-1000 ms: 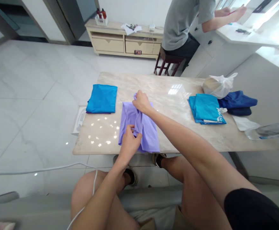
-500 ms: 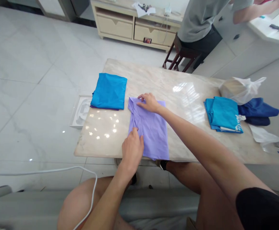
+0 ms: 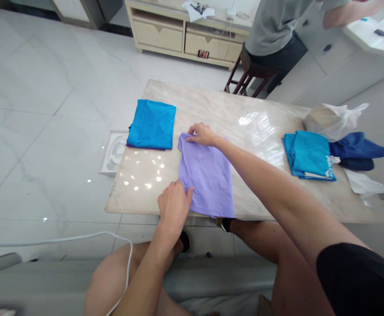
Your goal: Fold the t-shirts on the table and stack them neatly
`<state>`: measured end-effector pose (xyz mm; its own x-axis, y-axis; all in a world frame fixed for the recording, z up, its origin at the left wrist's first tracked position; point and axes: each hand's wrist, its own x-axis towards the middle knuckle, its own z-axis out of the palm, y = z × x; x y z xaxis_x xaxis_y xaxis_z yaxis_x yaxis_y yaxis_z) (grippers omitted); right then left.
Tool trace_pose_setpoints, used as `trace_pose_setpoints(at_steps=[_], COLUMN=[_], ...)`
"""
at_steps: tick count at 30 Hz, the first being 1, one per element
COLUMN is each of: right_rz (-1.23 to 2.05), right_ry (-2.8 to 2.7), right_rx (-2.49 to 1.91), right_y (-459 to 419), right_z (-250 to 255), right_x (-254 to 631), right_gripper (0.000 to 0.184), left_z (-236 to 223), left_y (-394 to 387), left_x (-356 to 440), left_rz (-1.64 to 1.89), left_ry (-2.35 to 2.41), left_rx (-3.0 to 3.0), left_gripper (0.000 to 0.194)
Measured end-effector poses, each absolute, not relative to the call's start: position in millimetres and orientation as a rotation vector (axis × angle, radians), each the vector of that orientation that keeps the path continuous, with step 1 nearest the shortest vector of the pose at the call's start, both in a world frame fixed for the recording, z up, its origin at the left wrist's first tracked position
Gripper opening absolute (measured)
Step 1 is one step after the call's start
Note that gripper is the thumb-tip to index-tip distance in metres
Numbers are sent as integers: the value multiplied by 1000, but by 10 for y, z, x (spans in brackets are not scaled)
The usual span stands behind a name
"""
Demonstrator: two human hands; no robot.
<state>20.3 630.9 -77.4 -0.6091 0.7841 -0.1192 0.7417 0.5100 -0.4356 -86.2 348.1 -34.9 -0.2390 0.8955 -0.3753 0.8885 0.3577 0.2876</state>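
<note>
At the far left of the marble table [image 3: 244,103], a white moulded plastic tray [image 3: 112,151] sits just past the table's left edge, partly under it. On the table, a folded turquoise shirt [image 3: 151,124] lies with a darker purple layer showing under its lower edge. Just beside it, nearly touching at one corner, is the folded lilac T-shirt [image 3: 207,175], its near end close to the table's front edge.

The left hand [image 3: 174,204] is at that near end, its fingers curled over the shirt's edge; you cannot tell whether they pinch the fabric. The right hand [image 3: 202,134] lies on the far edge, fingers extended and slightly spread, resting on the cloth without bunching it.

Open marble stretches right of the lilac T-shirt to a turquoise stack [image 3: 306,156] with white lettering too small to read. Beyond it lie a navy garment [image 3: 356,151], a white plastic bag [image 3: 332,123] and a white sheet [image 3: 365,183].
</note>
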Motion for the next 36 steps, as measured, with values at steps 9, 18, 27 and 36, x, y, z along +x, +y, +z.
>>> trace_pose_setpoints(at_steps=[9, 18, 27, 36], right_rz=[1362, 1237, 1146, 633], right_ry=[-2304, -2401, -2562, -2450], right_rx=[-1188, -1286, -1276, -1372], right_y=[6400, 6565, 6463, 6390], right_z=[-323, -179, -752, -685], right_x=[622, 797, 397, 157], right_gripper=[28, 30, 28, 24], left_z=[-318, -319, -436, -238], left_y=[3588, 3519, 3413, 3583], left_x=[-376, -304, -984, -1115], left_rz=[568, 773, -22, -286], left_ry=[1860, 1712, 2083, 2348], left_rx=[1369, 1163, 1384, 1481], left_gripper=[23, 11, 32, 53])
